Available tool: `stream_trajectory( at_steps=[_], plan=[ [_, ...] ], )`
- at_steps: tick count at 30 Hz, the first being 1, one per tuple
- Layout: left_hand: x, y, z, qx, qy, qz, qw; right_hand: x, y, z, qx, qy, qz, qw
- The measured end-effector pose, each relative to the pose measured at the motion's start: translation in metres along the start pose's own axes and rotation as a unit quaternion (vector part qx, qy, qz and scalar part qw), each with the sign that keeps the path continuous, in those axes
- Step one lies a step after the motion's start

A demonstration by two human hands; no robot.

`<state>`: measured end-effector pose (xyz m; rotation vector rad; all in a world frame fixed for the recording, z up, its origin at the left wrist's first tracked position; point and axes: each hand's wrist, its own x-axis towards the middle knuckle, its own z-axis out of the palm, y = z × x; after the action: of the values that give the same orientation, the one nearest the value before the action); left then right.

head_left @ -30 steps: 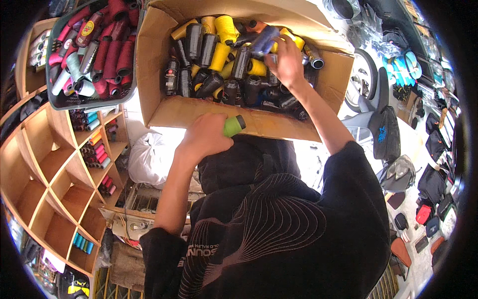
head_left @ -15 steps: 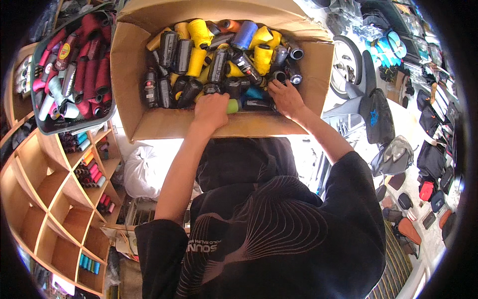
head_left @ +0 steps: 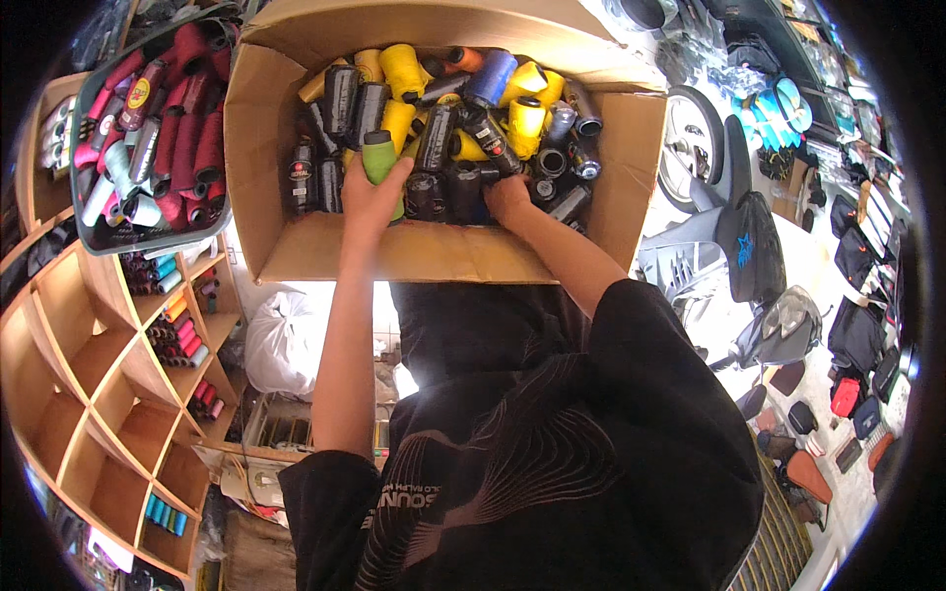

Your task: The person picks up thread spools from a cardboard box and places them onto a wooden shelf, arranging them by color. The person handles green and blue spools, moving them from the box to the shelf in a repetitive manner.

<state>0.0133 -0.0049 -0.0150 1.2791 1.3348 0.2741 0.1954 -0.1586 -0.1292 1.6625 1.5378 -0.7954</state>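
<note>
**A:** Green spool (head_left: 379, 158), where is it now?

**B:** I see it in the left hand (head_left: 370, 202), inside the cardboard box (head_left: 414, 254), at the left part of the pile. The fingers are clamped around its lower half and the spool stands almost upright, its top end free above the hand.

**A:** And the right hand (head_left: 509, 200)?

**B:** It is also in the box, near the middle, low against the front wall. It rests on the black spools (head_left: 448, 187). I cannot tell if its fingers are together or apart, because they are buried between the spools.

**A:** What else lies in the box?

**B:** Many spools in a loose heap: yellow spools (head_left: 404, 69) toward the back, one blue spool (head_left: 490, 79) and one orange spool (head_left: 463, 57) near them, black ones mostly in front.

**A:** Anything around it?

**B:** At the left, just beside the box, I see a dark tray (head_left: 99, 241) with red and grey spools. Below this is a wooden shelf (head_left: 89, 394) with square compartments; some of them hold small coloured spools. At the right stands a scooter (head_left: 729, 246), well apart from both hands.
</note>
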Motion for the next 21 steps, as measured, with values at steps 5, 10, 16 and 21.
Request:
stream_trajectory(
  at_steps=[5,10,16,21],
  plan=[
    [-0.011,0.008,0.002,0.15,0.104,0.074,0.98,-0.048,0.042,0.001,0.093,0.119,-0.053,0.987],
    [-0.004,0.006,0.001,0.003,0.008,0.03,1.0,-0.112,0.073,-0.019,0.41,0.363,-0.078,0.833],
    [-0.009,0.026,0.003,-0.15,-0.114,-0.072,0.979,-0.137,0.102,-0.012,0.8,0.188,-0.03,0.57],
    [-0.008,0.029,0.002,-0.16,-0.129,-0.076,0.976,-0.164,0.084,-0.04,0.899,0.152,-0.009,0.412]
  ],
)
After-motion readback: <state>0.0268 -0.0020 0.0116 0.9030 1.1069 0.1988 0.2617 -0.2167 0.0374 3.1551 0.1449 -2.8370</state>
